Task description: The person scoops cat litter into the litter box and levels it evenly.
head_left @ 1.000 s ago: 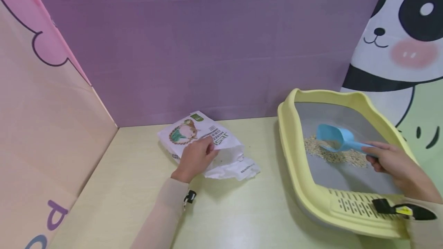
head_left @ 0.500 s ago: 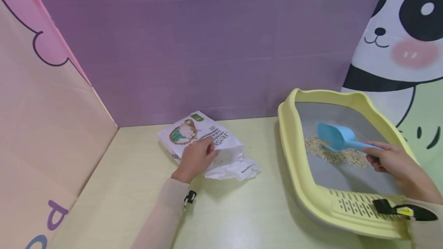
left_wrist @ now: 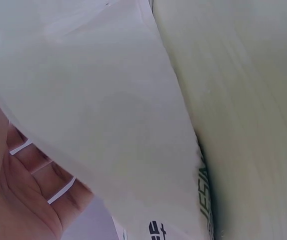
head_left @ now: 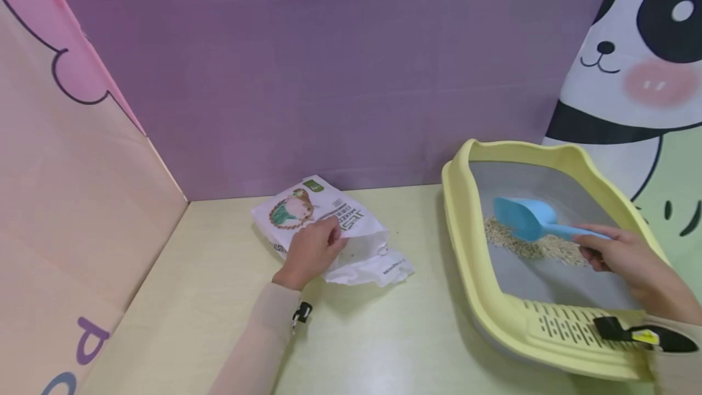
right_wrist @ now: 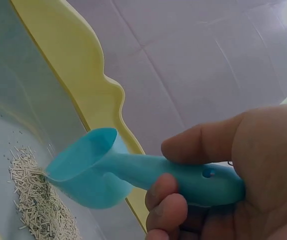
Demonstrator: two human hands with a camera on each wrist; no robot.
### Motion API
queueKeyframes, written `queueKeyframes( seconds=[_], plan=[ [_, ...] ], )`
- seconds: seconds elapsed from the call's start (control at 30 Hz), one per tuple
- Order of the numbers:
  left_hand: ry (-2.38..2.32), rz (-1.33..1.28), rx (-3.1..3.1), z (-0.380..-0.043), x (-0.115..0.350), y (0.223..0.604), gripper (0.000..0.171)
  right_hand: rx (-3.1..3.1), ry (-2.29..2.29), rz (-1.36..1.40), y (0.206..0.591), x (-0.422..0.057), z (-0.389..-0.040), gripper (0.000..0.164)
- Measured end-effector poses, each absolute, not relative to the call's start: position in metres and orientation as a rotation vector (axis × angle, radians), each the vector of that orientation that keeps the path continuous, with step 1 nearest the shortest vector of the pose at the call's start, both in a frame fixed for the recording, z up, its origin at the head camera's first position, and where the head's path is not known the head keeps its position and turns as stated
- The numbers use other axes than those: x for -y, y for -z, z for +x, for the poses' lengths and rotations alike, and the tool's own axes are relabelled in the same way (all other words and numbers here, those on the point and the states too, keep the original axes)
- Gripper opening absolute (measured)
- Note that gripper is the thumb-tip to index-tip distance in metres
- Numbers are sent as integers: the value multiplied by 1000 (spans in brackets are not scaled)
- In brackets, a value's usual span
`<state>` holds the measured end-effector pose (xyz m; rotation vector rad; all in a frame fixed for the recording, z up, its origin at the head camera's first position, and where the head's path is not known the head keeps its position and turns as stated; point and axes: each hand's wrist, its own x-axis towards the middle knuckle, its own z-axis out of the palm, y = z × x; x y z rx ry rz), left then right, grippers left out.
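My right hand point(head_left: 625, 255) grips the handle of a light blue litter scoop point(head_left: 526, 219). In the right wrist view the scoop point(right_wrist: 91, 167) is tilted, its lip close to a heap of pale litter pellets point(right_wrist: 38, 195); the thumb lies along the handle with the fingers curled beneath. This heap sits in a yellow-rimmed litter box point(head_left: 460, 224) with a grey floor. On the left, my left hand point(head_left: 311, 249) holds the opening edge of a white litter bag point(head_left: 362, 261) lying on its side. A flap of the bag point(left_wrist: 98, 100) hides part of the fingers in the left wrist view.
Both things stand on a pale wooden table point(head_left: 373, 334). A purple backdrop point(head_left: 329, 78) rises behind it, with a panda-printed sheet point(head_left: 603, 90) at the right and a peach sheet point(head_left: 82, 200) at the left. A slotted step point(head_left: 565, 325) forms the box's near end.
The scoop has tipped over, so the litter seen inside it earlier no longer shows. It has also shifted slightly left over the heap. My left hand and the bag have stayed put.
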<state>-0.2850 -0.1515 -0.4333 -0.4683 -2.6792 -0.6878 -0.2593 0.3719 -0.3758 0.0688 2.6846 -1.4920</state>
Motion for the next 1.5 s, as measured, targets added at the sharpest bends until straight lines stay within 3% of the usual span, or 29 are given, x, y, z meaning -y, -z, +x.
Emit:
queueKeyframes(
  seconds=[0.37,1.03,1.33,1.5],
  plan=[
    [665,-486,2679,-287,151,434,23,-2731,1723,36,376,-376,-258,39],
    [666,-468,2673,-284,150,432,25,-2779,1791,242,368,-374,-256,35],
    [664,-476,2674,-282,149,429,25,-2439,2455,458,366,-373,-249,21],
    [670,-481,2666,-282,150,430,25,-2172,2804,235,369,-373,-248,17]
  ],
)
